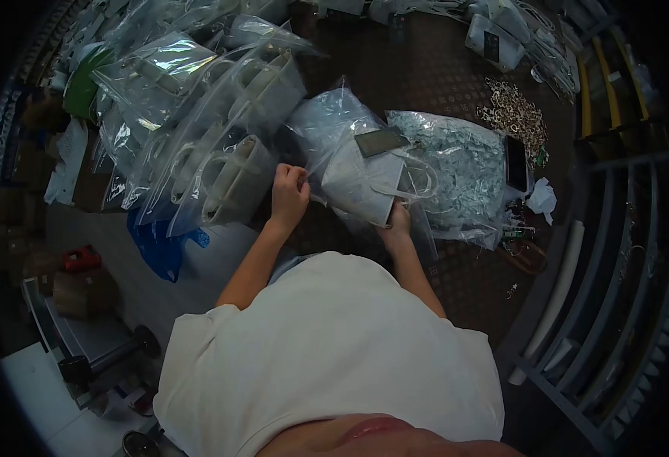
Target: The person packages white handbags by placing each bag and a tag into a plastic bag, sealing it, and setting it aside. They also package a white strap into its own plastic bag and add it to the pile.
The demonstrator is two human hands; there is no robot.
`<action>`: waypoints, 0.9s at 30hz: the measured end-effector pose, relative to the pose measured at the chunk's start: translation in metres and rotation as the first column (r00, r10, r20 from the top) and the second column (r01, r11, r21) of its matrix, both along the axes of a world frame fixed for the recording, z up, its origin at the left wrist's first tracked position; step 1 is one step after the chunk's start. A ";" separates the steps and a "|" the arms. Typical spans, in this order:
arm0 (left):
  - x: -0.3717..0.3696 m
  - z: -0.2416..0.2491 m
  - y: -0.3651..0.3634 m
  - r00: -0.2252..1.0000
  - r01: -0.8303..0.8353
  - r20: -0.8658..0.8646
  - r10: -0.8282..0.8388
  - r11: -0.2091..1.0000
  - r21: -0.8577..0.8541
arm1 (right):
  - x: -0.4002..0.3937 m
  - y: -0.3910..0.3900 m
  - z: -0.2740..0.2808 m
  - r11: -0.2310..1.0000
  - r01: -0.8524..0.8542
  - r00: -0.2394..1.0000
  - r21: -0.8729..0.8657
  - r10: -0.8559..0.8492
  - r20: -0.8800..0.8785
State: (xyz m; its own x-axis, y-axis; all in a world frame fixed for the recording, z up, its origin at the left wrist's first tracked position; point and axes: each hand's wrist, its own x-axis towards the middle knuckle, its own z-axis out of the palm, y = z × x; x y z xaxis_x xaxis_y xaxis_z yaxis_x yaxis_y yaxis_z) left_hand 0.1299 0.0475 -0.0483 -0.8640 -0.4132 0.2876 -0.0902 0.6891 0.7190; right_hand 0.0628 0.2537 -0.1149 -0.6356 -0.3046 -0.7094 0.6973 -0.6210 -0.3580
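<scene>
A white handbag (357, 179) with thin looped handles (423, 183) lies tilted on the dark table in front of me. My right hand (397, 221) grips its lower right corner, the fingers partly hidden by the bag. A dark greenish flat piece (380, 142) rests across its upper edge. Behind it spreads a transparent plastic bag (330, 114). Left of the handbag, my left hand (292, 190) is raised with its fingers curled in; what they hold, if anything, is hidden.
On the left stand several white handbags in transparent plastic bags (235, 171). To the right lie a plastic sack of pale packets (460, 171), a phone (515, 164), a heap of small metal fittings (513, 114) and crumpled white paper (541, 199). A metal rack (616, 251) borders the right side.
</scene>
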 end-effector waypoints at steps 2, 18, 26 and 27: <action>0.012 -0.014 0.008 0.992 -0.124 0.029 0.127 0.990 -0.074 | 0.007 -0.004 0.003 0.998 -0.046 0.997 0.042 0.049 -0.061; -0.031 0.010 0.022 0.982 0.101 -0.145 -0.125 0.982 -0.162 | 0.041 -0.010 -0.059 0.670 -0.713 0.683 0.209 0.730 -0.010; 0.001 -0.012 0.030 0.942 0.281 -0.014 -0.336 0.810 -0.515 | 0.051 -0.003 0.034 0.225 -0.833 0.102 0.505 0.960 -0.259; 0.005 -0.015 0.026 0.963 0.197 -0.061 -0.263 0.838 -0.509 | 0.051 0.005 0.049 0.056 -0.697 -0.149 0.715 0.964 -0.220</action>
